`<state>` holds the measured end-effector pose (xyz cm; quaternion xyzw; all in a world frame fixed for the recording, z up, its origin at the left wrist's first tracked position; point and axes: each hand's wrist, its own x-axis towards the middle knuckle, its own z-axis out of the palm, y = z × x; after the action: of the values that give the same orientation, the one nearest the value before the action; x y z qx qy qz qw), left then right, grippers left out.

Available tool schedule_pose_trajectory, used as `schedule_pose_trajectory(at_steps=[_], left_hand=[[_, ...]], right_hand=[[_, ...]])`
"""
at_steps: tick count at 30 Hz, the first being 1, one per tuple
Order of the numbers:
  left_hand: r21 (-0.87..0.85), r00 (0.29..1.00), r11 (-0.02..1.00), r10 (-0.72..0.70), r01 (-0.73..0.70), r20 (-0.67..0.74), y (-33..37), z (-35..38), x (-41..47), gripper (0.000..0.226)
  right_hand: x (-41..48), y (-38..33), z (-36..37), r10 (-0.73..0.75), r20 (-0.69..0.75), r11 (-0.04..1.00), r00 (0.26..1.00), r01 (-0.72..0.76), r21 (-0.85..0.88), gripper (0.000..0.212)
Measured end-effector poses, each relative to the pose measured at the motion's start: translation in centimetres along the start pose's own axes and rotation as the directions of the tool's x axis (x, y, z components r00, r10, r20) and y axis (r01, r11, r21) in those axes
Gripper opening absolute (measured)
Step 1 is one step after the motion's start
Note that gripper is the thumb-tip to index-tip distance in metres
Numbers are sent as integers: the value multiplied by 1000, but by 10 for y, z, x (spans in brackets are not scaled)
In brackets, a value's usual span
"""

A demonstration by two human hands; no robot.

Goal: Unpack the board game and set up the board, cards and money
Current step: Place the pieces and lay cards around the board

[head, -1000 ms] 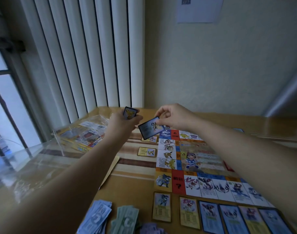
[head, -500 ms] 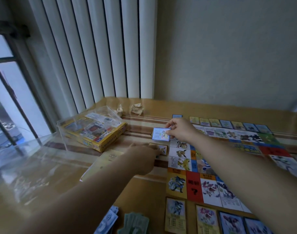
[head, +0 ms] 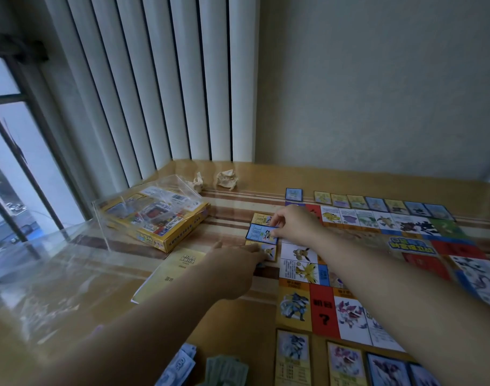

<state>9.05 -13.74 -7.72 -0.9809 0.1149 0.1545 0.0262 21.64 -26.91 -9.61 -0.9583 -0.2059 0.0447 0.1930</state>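
Game box (head: 165, 222) left of board (head: 377, 263), booklet (head: 171, 270) between them.

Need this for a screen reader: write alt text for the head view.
A right hand pinches a blue card left of the board; the left hand touches a neighbouring yellow card. The game box lies further left.

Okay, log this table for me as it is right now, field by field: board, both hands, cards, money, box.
Board: unfolded, lying flat
Right hand: pinches a blue-bordered card at the board's left edge
Left hand: fingertips on a yellow card, just nearer than the blue one
Other cards: far row and near row along the board's edges
Money: blue notes and green notes at the near edge
Game box: yellow, left of the board
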Motion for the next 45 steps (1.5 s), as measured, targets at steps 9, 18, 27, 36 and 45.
schedule_pose_trajectory(at_steps=[9, 18, 27, 36, 45], left_hand=[[-21, 1000, 1000, -2, 2, -4, 2, -1, -8, 62], [-26, 1000, 1000, 9, -10, -12, -1, 3, -6, 60], [-9, 1000, 1000, -6, 6, -12, 1, 1, -5, 60], [-9, 999, 1000, -15, 15, -40, 1, 1, -7, 62], [-995, 997, 79, -35, -67, -70, 1, -23, -40, 20]], right_hand=[[1, -2, -1, -18, 2, 993, 1000, 18, -119, 20], [-10, -2, -11, -196, 101, 918, 975, 219, -332, 48], [-32, -4, -14, -174, 291, 829, 941, 299, -472, 48], [-43, -9, -17, -145, 288, 842, 946, 271, -467, 49], [-87, -35, -79, -225, 32, 944, 974, 209, 256, 30]])
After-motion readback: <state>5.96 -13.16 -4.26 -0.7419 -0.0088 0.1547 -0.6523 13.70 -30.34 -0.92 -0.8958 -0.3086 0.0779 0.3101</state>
